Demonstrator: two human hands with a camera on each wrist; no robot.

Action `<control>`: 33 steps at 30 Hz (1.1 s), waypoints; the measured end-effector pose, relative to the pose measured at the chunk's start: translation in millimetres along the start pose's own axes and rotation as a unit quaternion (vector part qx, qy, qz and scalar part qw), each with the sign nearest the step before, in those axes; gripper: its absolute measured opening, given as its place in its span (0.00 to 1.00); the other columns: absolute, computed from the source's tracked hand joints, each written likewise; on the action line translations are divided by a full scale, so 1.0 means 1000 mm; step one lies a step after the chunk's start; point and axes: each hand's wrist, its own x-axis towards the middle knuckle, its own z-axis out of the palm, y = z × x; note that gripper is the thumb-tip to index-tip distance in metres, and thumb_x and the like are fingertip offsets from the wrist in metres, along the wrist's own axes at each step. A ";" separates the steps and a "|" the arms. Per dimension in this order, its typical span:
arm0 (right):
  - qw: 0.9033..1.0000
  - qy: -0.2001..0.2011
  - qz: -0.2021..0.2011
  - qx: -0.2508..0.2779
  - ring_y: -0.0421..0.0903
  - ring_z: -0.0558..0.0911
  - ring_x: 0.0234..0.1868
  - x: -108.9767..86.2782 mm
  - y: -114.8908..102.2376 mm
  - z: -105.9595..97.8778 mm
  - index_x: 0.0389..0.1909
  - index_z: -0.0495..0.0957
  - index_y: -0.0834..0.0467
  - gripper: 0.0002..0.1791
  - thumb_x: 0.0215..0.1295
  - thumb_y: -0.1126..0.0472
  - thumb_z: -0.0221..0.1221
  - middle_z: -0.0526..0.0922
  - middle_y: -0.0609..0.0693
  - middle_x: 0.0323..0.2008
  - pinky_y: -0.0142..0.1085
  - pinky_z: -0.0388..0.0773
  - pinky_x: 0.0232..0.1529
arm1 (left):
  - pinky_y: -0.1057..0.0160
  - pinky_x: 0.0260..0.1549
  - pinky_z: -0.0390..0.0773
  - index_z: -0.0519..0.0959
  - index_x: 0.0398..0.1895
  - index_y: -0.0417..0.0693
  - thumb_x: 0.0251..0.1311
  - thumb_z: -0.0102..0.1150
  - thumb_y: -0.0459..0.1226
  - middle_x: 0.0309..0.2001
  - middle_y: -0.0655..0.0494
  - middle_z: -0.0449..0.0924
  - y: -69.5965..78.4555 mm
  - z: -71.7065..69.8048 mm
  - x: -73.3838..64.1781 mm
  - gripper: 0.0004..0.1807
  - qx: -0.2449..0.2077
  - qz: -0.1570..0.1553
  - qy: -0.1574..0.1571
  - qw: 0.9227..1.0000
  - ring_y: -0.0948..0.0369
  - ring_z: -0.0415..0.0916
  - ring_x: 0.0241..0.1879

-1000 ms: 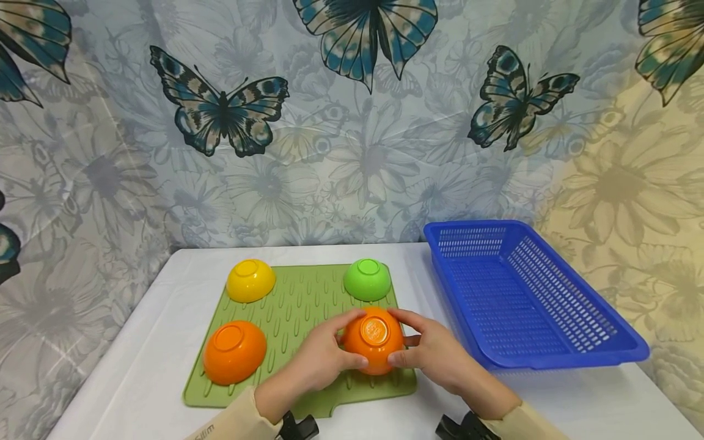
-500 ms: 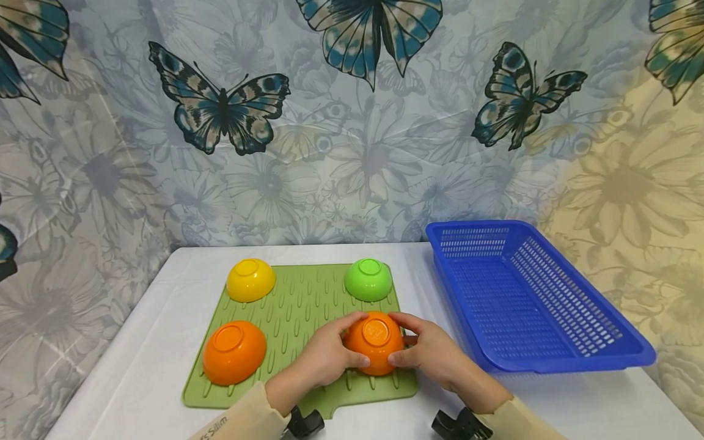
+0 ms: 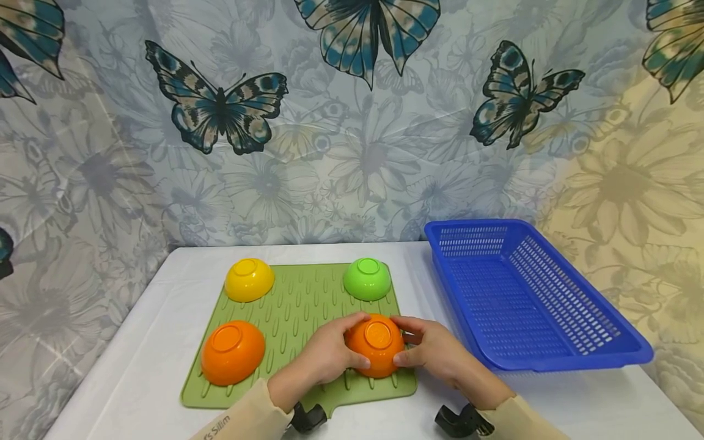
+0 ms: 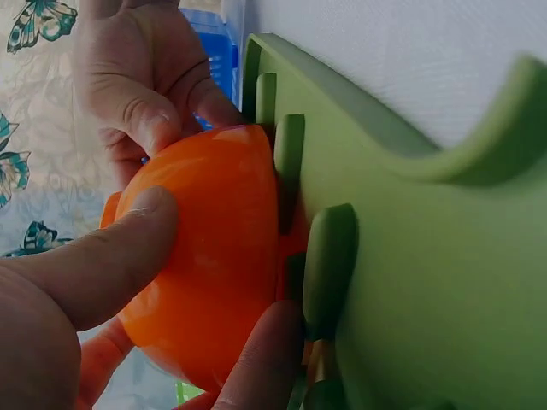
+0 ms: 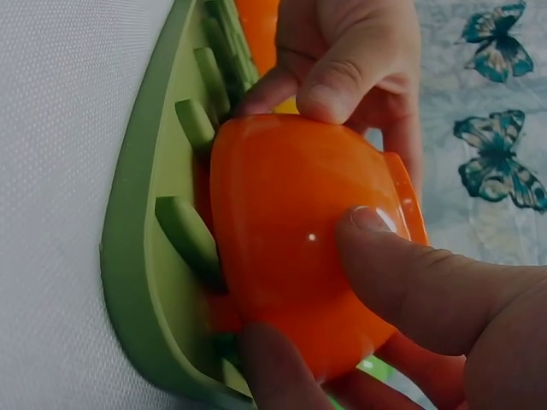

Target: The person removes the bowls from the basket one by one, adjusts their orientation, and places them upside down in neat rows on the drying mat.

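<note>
An orange bowl [image 3: 376, 351] lies upside down at the near right corner of the green drying mat [image 3: 299, 318]. My left hand [image 3: 329, 351] grips its left side, thumb on the near wall and fingers round the back. From the other side my right hand [image 3: 434, 348] holds the same bowl the same way. In the left wrist view the rim of the bowl [image 4: 205, 256] is right at the mat's raised ridges [image 4: 329, 265]. The right wrist view shows the right thumb [image 5: 410, 273] pressed on the bowl's wall near its foot ring.
A second orange bowl [image 3: 233, 353], a yellow bowl [image 3: 249, 281] and a green bowl [image 3: 367, 280] stand upside down on the mat's other corners. To the right is a blue perforated basket [image 3: 456, 293] on the white tablecloth [image 3: 126, 342]. A butterfly-print cloth [image 3: 352, 183] hangs behind.
Both hands and the orange bowl have come down slightly toward the near edge of the mat. The grip looks the same, and the other bowls and basket have stayed put.
</note>
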 end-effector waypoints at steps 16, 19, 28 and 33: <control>1.000 0.017 0.000 -0.001 0.62 0.72 0.64 0.005 0.005 0.000 0.60 0.78 0.65 0.36 0.46 0.66 0.77 0.79 0.61 0.58 0.52 0.71 0.60 | 0.42 0.60 0.68 0.77 0.65 0.58 0.43 0.80 0.33 0.62 0.51 0.75 -0.007 -0.010 0.006 0.41 0.007 0.000 -0.022 1.000 0.47 0.68 0.63; 1.000 0.010 -0.001 0.009 0.62 0.73 0.63 0.006 0.008 0.000 0.60 0.76 0.67 0.37 0.46 0.67 0.77 0.78 0.63 0.58 0.50 0.73 0.59 | 0.42 0.60 0.68 0.77 0.65 0.58 0.43 0.80 0.33 0.61 0.52 0.76 -0.009 -0.010 0.006 0.41 0.014 0.002 -0.024 1.000 0.48 0.69 0.62; 1.000 0.007 -0.013 0.007 0.63 0.74 0.62 0.003 0.010 0.001 0.61 0.75 0.70 0.37 0.46 0.71 0.75 0.78 0.66 0.58 0.50 0.74 0.57 | 0.45 0.61 0.68 0.75 0.68 0.54 0.42 0.81 0.35 0.63 0.52 0.75 -0.010 -0.002 0.006 0.43 0.073 0.024 -0.009 0.997 0.49 0.69 0.64; 0.999 0.019 -0.019 -0.037 0.60 0.77 0.59 0.004 0.008 0.001 0.59 0.77 0.67 0.35 0.47 0.68 0.76 0.80 0.63 0.55 0.53 0.72 0.59 | 0.45 0.61 0.68 0.74 0.68 0.55 0.43 0.80 0.35 0.63 0.51 0.75 -0.009 0.000 0.005 0.43 0.088 0.025 -0.002 0.996 0.49 0.69 0.64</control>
